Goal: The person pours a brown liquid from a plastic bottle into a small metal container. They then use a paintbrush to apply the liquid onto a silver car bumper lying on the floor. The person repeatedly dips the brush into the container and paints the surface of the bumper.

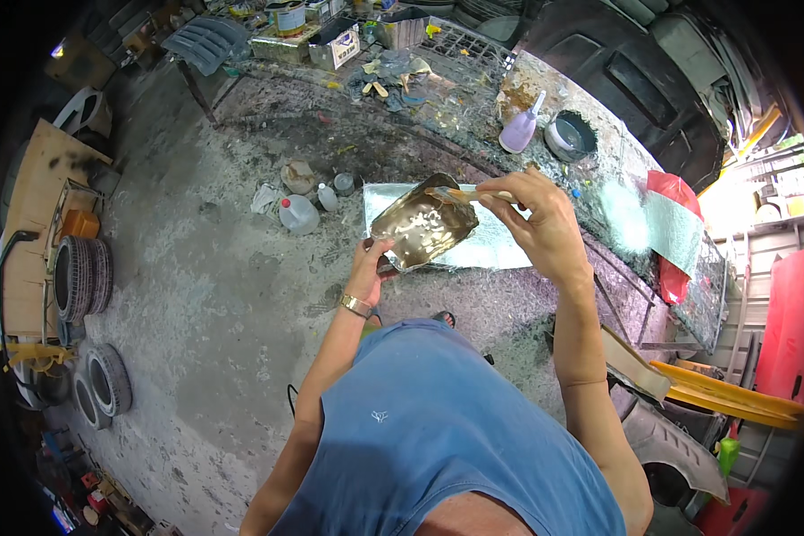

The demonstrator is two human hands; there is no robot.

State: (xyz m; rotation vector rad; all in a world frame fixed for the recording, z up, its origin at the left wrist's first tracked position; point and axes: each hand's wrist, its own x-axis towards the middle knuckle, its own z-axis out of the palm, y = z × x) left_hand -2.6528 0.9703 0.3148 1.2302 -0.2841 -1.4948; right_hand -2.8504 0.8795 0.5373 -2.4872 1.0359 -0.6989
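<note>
My left hand (367,268) grips the near left edge of a shallow rectangular metal tray (463,220), fingers partly hidden beneath it. A glossy brownish film coats the tray's inside, with bright reflections on it. Pinched in my right hand (542,219) is a paintbrush (473,194) with a pale wooden handle. Its bristles are over the tray's far part; whether they touch it I cannot tell. Below and behind the tray lies a shiny whitish sheet (500,251).
A cluttered workbench holds a lilac spouted bottle (518,130), a dark round bucket (570,136) and a red piece (675,191) under a whitish sheet. Plastic jugs (299,215) stand on the floor ahead. Several tyres (82,279) are at left, car body panels (674,451) at right.
</note>
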